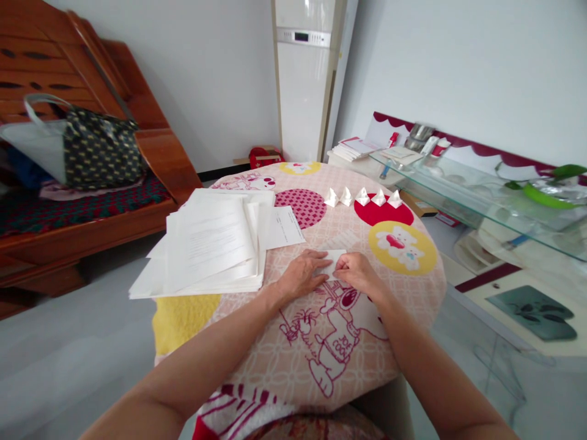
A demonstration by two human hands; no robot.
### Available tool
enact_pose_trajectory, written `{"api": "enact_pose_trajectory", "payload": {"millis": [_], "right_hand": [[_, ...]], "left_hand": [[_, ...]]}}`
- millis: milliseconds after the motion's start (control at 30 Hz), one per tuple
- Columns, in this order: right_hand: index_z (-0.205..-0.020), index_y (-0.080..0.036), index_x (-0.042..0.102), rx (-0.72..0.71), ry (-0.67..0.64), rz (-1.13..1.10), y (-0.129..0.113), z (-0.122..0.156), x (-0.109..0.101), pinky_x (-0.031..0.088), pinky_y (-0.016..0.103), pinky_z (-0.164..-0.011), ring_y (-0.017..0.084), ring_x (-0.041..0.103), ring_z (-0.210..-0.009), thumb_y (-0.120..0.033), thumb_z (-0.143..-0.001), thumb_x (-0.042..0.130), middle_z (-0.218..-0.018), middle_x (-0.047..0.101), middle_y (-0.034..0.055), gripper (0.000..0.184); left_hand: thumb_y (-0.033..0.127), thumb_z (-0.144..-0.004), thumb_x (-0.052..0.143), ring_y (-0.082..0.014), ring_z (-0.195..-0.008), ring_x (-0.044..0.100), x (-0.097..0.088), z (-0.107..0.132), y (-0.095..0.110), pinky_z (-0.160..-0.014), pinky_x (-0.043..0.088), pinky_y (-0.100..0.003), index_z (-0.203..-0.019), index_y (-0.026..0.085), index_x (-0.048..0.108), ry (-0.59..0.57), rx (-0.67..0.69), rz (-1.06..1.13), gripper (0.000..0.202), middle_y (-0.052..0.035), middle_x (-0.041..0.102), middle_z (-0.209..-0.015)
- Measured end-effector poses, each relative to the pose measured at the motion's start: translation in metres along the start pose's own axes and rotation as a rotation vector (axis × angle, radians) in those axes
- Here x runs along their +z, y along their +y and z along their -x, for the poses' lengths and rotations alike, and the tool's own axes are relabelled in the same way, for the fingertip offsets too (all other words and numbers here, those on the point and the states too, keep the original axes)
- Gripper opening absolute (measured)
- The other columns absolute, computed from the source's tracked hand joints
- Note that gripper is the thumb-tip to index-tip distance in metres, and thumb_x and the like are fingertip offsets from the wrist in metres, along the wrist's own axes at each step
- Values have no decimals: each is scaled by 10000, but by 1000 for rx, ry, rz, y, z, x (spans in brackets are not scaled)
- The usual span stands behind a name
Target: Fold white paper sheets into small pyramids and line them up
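On printed tablecloth (270, 360): small white paper (332, 260) between hands. Left hand (301, 273): fingers extended, resting over left side. Right hand (358, 273): curled fingers pinching right edge. Recommended: hold flat, align edges, press crease firmly.

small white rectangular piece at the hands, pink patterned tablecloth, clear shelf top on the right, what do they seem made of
Small white rectangular piece: probably paper, plain and matte, with thin straight edges.
Pink patterned tablecloth: likely fabric, matte; its yellow patch at left looks textured.
Clear shelf top: probably glass, smooth and glossy, see-through with a greenish edge; clear plastic remains possible.
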State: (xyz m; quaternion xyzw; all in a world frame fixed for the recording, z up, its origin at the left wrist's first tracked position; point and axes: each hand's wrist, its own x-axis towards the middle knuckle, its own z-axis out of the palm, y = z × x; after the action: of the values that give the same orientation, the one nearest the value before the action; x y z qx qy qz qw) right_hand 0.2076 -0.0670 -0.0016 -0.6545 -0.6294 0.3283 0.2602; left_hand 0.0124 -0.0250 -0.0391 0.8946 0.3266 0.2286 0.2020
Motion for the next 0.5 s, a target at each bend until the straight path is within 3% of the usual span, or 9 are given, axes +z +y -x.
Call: {"api": "enact_pose_trajectory", "payload": {"millis": [133, 267, 500], "right_hand": [[-583, -184, 626, -68, 28, 6, 10, -3, 4, 348, 224, -470, 114, 515, -453, -113, -675, 653, -465, 564, -29, 120], [-600, -183, 631, -44, 24, 3, 12, -2, 3, 337, 225, -464, 110, 505, -441, -120, -683, 656, -470, 565, -32, 107], [-624, -180, 638, -38, 35, 8, 12, 0, 5, 342, 228, -493, 114, 511, -470, -132, -692, 669, -484, 565, -35, 89]], "left_hand": [[232, -843, 754, -299, -1311, 597, -1, -2, 1, -1134, 476, -477, -1302, 196, 714, -21, -20, -2, 462, -138, 641, -1424], [224, -835, 750, -322, -1380, 536, -10, -2, -10, -1154, 440, -518, -1343, 199, 685, -125, 22, 46, 513, -159, 570, -1498], [189, -850, 684, -356, -1489, 399, -33, 3, -31, -1217, 340, -558, -1427, 270, 615, -297, 65, 91, 586, -95, 400, -1641]]}}
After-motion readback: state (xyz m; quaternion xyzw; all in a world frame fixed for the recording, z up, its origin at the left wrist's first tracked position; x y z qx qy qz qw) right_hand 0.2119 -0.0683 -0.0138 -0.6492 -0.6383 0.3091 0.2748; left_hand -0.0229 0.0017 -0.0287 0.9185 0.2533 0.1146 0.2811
